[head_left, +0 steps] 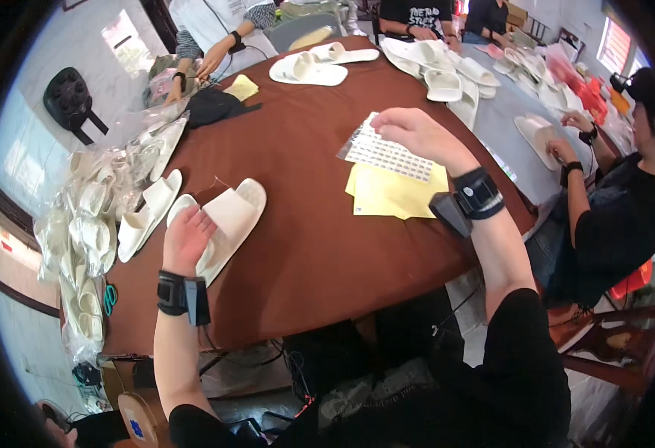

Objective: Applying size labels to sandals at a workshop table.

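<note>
Rows of small dark marks are covering a white printed sheet (pixel 398 160), which is lying on the brown-covered table (pixel 305 261); the marks are showing too small to read. Clear plastic is sticking out at its left edge, and yellow paper (pixel 396 196) is lying partly beneath it, carrying a tiny dark mark at its near left corner. Pale lettering is running across the dark shirt (pixel 418 16) of a person at the far side.

A white slipper (pixel 230 216) is resting on the left part of the table, strap upward. Its long axis is slanting from near left to far right, one rounded end pointing away from the wearer; which end is the toe is staying uncertain. A second slipper (pixel 181 207) is sitting just to its left, partly hidden, its rounded far end also pointing away.

The left hand (pixel 188 237) is hovering or resting over this pair, fingers spread loosely and gripping nothing visible; contact is remaining unclear. The right hand (pixel 420 138) is reaching leftward over the printed sheet, fingers bending; whether the fingertips are pinching anything cannot be told. Another white slipper (pixel 150 213) is lying farther left, slanting similarly, beside plastic-wrapped slippers (pixel 92 216). Teal-handled scissors (pixel 110 299) are lying near the table's left edge.
</note>
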`<state>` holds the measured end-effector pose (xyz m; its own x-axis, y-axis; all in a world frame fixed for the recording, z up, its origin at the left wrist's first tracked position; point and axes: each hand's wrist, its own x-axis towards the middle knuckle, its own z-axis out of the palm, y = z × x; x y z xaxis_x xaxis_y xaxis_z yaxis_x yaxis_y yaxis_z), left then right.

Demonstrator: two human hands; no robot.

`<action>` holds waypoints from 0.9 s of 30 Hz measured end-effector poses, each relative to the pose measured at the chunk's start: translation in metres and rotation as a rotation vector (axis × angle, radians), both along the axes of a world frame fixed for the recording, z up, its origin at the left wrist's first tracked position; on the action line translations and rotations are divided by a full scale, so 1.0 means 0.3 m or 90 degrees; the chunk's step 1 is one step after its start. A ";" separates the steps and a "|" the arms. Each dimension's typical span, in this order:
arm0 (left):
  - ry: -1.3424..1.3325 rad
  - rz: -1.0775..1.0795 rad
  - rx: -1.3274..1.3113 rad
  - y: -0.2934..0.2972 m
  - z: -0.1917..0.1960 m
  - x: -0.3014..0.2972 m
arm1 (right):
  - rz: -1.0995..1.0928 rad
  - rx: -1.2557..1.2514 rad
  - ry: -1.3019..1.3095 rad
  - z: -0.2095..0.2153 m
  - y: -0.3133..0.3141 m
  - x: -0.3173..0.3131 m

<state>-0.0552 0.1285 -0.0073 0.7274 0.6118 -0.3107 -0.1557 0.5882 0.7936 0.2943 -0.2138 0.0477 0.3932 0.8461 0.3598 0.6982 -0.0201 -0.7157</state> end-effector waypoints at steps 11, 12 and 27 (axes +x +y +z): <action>0.176 -0.056 0.363 -0.187 0.139 0.117 | 0.043 0.026 0.098 0.038 -0.004 -0.079; 0.214 -0.005 0.444 -0.139 0.131 0.085 | 0.079 0.030 0.064 0.038 0.004 -0.101; 0.455 0.053 0.532 0.006 0.023 -0.030 | 0.358 -0.164 -0.022 -0.101 0.309 -0.466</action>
<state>-0.0642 0.1304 -0.0005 0.4915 0.8642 -0.1080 0.4834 -0.1675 0.8592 0.1545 -0.1211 0.0173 -0.1463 0.9818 0.1209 0.6750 0.1884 -0.7134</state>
